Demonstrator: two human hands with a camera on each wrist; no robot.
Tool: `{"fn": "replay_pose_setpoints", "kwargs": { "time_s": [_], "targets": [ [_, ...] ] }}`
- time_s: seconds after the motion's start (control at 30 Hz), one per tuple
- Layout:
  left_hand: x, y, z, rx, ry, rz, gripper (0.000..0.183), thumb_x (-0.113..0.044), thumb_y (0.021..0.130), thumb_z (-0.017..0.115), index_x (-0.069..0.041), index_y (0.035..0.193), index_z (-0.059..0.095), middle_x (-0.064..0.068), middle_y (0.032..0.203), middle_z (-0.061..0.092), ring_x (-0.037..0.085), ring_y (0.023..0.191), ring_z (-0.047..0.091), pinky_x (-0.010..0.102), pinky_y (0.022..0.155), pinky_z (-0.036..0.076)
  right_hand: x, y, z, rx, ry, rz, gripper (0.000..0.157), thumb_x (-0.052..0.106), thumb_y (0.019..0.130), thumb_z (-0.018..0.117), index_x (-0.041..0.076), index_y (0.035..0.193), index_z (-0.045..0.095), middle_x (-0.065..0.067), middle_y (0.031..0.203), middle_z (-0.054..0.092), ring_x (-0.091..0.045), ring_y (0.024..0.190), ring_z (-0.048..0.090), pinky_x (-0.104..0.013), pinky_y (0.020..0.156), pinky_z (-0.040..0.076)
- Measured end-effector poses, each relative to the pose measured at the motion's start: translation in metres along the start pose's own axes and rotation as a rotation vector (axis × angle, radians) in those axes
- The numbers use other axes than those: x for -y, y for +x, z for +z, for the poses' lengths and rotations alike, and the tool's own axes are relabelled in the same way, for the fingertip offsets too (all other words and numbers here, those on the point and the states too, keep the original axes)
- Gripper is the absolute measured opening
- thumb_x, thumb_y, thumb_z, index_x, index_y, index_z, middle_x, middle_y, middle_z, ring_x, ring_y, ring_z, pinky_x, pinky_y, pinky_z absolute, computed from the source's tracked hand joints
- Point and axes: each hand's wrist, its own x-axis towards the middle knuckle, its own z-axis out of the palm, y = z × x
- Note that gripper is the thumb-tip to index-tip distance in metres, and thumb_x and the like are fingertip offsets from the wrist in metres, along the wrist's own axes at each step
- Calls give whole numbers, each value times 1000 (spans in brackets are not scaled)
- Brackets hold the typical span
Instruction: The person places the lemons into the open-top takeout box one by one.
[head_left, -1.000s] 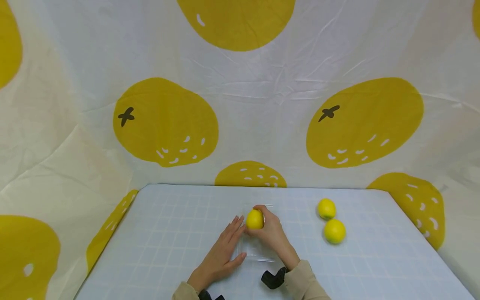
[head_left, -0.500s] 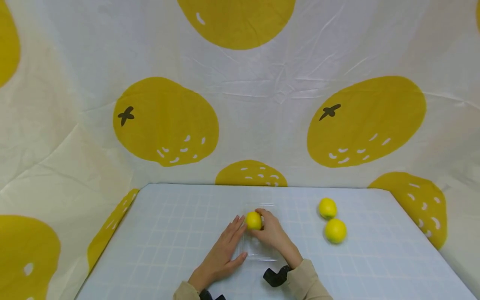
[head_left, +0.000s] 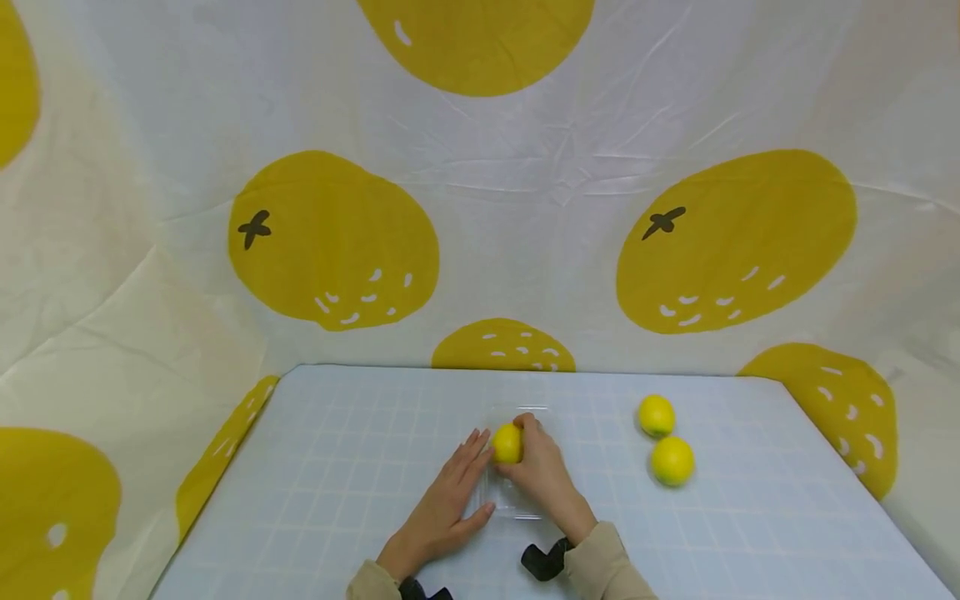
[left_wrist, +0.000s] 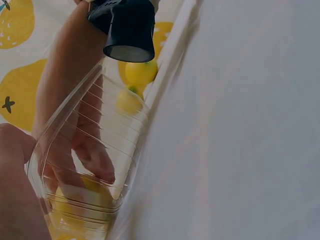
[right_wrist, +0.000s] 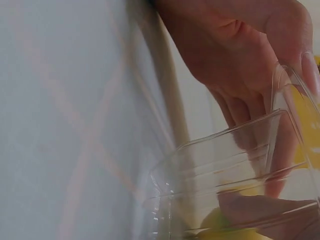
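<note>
My right hand [head_left: 546, 473] grips a yellow lemon [head_left: 507, 444] between thumb and fingers, at the far left part of a clear plastic container [head_left: 517, 505]. Through the container's transparent wall [left_wrist: 117, 132] in the left wrist view, the right fingers reach down to the lemon [left_wrist: 85, 200]. My left hand [head_left: 444, 504] lies along the container's left side, fingers straight and thumb spread near its front corner. In the right wrist view the left hand [right_wrist: 235, 65] stands behind the clear wall [right_wrist: 220, 145], its thumb at the rim.
Two more lemons, one farther back [head_left: 656, 416] and one nearer [head_left: 672, 462], lie close together on the table to the right. A pale checked cloth [head_left: 315, 467] covers the table. A fruit-print curtain [head_left: 525, 233] hangs behind it.
The right hand and lemon have shifted slightly left and toward me within the container. The left hand keeps its place at the side, and the two other lemons stay put.
</note>
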Motion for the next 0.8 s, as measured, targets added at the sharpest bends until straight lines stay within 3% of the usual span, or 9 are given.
{"fn": "replay_pose_setpoints", "kwargs": {
  "time_s": [0.33, 0.8],
  "targets": [
    [-1, 0, -2, 14, 12, -11, 68, -29, 90, 61, -1, 149, 38, 19, 159, 29, 37, 146, 26, 58, 110, 33, 3, -3, -5, 60, 1, -71, 66, 11, 75, 84, -1, 132, 54, -19, 131, 53, -33, 109, 58, -53, 95, 51],
    [-1, 0, -2, 16, 11, -19, 66, -29, 91, 58, -1, 148, 39, 20, 159, 29, 37, 146, 27, 60, 109, 34, 4, -2, -1, -55, 17, -54, 53, 1, 76, 80, -3, 123, 56, -22, 121, 52, -35, 101, 59, -54, 92, 51]
  ]
}}
